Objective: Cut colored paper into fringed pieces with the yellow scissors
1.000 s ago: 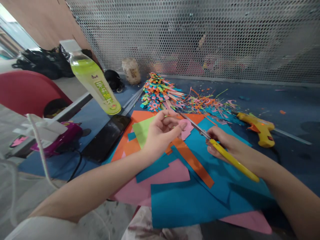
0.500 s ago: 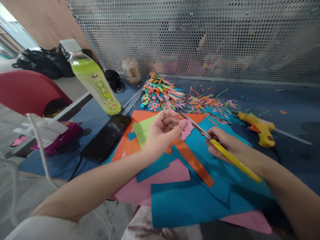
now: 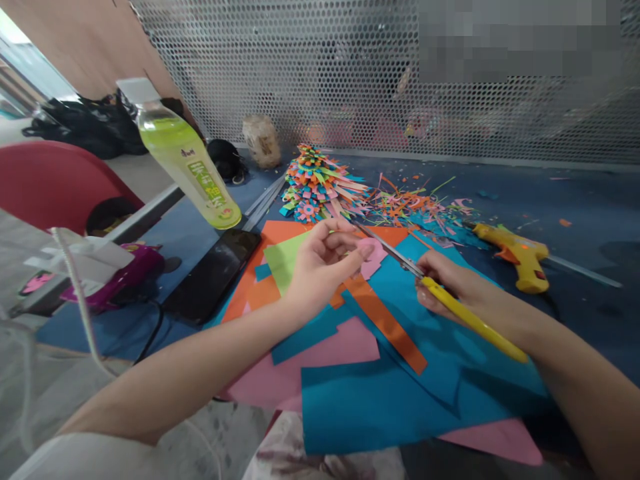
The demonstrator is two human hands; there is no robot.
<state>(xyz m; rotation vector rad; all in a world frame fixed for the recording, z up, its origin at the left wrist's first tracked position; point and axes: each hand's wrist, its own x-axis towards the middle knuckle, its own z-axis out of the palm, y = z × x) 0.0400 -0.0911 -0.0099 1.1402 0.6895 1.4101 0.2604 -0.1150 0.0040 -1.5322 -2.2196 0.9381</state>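
Observation:
My left hand (image 3: 327, 260) is closed in a pinch on a small piece of pink paper (image 3: 371, 259), partly hidden by its fingers. In my right hand (image 3: 450, 287) is a pair of scissors (image 3: 470, 320) with yellow handles. The metal blades reach left to the edge of the pink paper, near my left fingertips. Whether the blades touch the paper I cannot tell. Below both hands lie overlapping sheets: blue paper (image 3: 380, 407), pink paper (image 3: 345, 347), an orange strip (image 3: 387, 327) and a lime-green piece (image 3: 283, 259).
Behind the sheets stands a cone of colourful paper pieces (image 3: 313, 183), beside shredded paper scraps (image 3: 415, 207). A yellow glue gun (image 3: 520, 257) lies at right. On the left are a drink bottle (image 3: 187, 160), a black phone (image 3: 215, 273) and a purple power strip (image 3: 107, 273).
The scissors and my right hand have shifted very slightly. The pink paper has turned a little in my left fingers.

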